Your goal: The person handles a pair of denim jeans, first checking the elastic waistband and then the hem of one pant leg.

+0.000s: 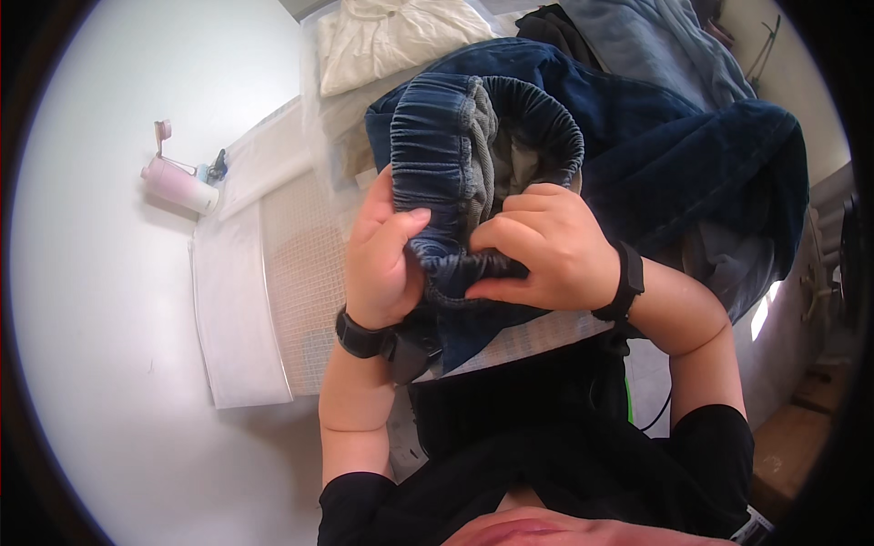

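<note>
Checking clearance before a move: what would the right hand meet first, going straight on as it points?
Probably the left side of the waistband that the right hand pinches, then the left hand; depth between them is unclear.

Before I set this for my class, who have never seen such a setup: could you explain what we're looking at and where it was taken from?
There is no machine here, just a person's two bare hands. The single picture comes from a wide fisheye camera worn on the head, looking down, so straight edges bend near the rim. Picture left is the wearer's left.

The left hand and right hand both hold the gathered waistband of a dark blue denim garment, which is spread across the table. Beyond it lie a folded white garment and, further right, a grey-blue garment. Over to the left is a pink and white bottle.
</note>
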`<action>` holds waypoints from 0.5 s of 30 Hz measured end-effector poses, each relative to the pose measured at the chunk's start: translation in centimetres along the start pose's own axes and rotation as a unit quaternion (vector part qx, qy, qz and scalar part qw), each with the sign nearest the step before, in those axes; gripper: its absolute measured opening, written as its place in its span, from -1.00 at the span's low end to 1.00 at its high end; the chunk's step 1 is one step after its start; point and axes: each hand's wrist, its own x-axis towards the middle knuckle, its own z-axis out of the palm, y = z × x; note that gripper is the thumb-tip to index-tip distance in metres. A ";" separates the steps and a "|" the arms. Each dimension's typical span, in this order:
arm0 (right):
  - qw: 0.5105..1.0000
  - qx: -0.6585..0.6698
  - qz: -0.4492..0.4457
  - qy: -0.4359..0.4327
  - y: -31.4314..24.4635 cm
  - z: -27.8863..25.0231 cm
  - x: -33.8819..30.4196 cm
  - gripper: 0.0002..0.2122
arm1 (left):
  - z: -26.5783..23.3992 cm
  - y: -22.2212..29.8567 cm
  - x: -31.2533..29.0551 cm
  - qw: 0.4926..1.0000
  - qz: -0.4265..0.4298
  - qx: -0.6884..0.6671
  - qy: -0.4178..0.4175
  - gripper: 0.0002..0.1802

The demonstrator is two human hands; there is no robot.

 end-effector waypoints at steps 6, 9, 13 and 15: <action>0.994 -0.032 -0.043 0.099 0.3 0.4 -0.5 -0.78 | 0.3 0.2 -0.3 0.981 0.076 0.137 0.111 -0.65; 0.990 -0.084 -0.035 0.104 0.2 -0.2 -0.5 -0.79 | -1.3 1.9 -1.0 0.977 0.007 0.205 0.054 -0.59; 0.986 -0.119 -0.051 0.107 0.0 -0.1 -0.5 -0.80 | 0.4 1.6 -1.6 0.956 -0.111 0.269 0.039 -0.43; 0.981 -0.120 -0.089 0.120 -0.1 0.4 -0.5 -0.73 | 0.6 1.3 -1.7 0.957 -0.117 0.264 0.025 -0.45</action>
